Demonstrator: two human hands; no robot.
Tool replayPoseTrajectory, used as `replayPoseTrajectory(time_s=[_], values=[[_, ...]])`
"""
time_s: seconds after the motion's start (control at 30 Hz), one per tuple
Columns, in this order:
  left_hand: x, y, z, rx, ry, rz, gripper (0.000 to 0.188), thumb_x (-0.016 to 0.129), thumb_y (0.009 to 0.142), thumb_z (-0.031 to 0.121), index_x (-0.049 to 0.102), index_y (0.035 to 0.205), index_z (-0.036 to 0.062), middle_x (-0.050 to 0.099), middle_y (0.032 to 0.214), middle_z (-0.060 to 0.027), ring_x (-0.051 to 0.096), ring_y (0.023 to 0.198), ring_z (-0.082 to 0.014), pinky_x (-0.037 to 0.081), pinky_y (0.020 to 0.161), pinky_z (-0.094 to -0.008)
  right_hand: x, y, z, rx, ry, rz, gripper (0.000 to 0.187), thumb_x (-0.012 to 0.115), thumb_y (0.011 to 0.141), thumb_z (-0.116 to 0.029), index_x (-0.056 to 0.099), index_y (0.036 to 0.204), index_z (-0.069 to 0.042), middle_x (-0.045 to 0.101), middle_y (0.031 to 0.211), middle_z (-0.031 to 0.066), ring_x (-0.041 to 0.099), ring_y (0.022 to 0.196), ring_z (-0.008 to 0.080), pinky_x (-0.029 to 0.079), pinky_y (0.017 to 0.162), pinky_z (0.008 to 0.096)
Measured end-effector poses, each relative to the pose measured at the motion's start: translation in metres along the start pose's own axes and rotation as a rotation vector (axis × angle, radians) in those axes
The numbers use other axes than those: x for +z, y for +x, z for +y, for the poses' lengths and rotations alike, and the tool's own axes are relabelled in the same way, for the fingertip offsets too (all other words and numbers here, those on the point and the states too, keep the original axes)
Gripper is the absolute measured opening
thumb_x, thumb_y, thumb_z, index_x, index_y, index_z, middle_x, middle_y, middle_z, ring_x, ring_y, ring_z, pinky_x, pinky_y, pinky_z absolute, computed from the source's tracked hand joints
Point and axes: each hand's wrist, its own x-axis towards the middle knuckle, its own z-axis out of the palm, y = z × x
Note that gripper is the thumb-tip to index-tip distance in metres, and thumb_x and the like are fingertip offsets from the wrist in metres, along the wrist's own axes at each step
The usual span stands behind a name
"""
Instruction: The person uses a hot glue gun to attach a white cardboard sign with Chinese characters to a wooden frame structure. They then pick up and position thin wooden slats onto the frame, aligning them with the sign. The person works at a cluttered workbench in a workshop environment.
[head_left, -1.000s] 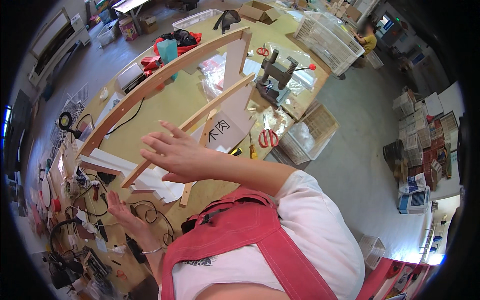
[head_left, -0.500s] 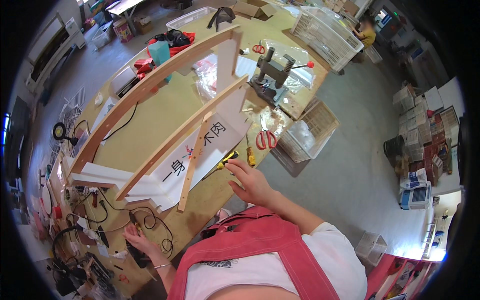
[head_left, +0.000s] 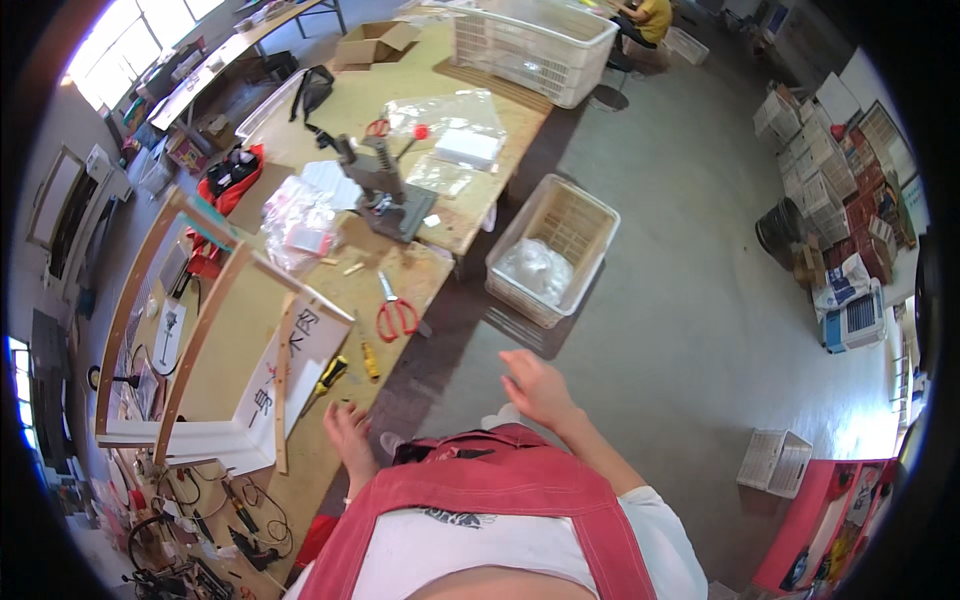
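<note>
My left hand (head_left: pixel 348 440) is at the table's front edge, fingers loosely bent and apart, with nothing visible in it. Closest to it is a yellow-and-black screwdriver (head_left: pixel 327 377), with a yellow-handled screwdriver (head_left: pixel 371 362) alongside. My right hand (head_left: pixel 538 390) hovers above the floor beyond the edge, open and holding nothing I can see. Left of my hands, a wooden-slatted frame (head_left: pixel 200 355) with white panels rests on the table; dark characters mark its inner panel (head_left: pixel 262 385). Red-handled scissors (head_left: pixel 396 318) lie past the screwdrivers.
A grey hand press (head_left: pixel 385 190) stands farther along the table (head_left: pixel 400 265), near clear plastic bags (head_left: pixel 300 220). On the floor is a cream basket (head_left: pixel 590 250) holding a plastic bag. Cords and tools (head_left: pixel 240 510) crowd the near left. A person (head_left: pixel 650 20) sits far off.
The view has swung right, so the table and frame appear farther left. My left hand has left the corded tools for the table edge. My right hand has moved off the screwdrivers.
</note>
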Motion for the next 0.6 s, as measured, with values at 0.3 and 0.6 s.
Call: replayPoseTrajectory(time_s=[0.3, 0.6], values=[[0.287, -0.037, -0.029, 0.005, 0.192, -0.767, 0.038, 0.046, 0.107, 0.021, 0.041, 0.141, 0.0046, 0.064, 0.112, -0.0104, 0.065, 0.091, -0.0151, 0.052, 0.078, -0.0281, -0.144, -0.114, 0.15, 0.559, -0.066, 0.409, 0.033, 0.066, 0.089, -0.01, 0.06, 0.121, -0.003, 0.066, 0.109, 0.0136, 0.067, 0.082, 0.0274, 0.054, 0.072, 0.0391], [0.53, -0.038, -0.097, -0.105, 0.253, -0.958, 0.037, 0.051, 0.104, 0.015, 0.044, 0.137, 0.0, 0.068, 0.1, -0.0099, 0.065, 0.082, -0.0145, 0.053, 0.071, -0.028, -0.226, -0.125, 0.31, 0.728, -0.118, 0.485, 0.03, 0.066, 0.09, -0.01, 0.062, 0.119, -0.002, 0.066, 0.105, 0.0128, 0.065, 0.073, 0.0245, 0.053, 0.07, 0.0375]])
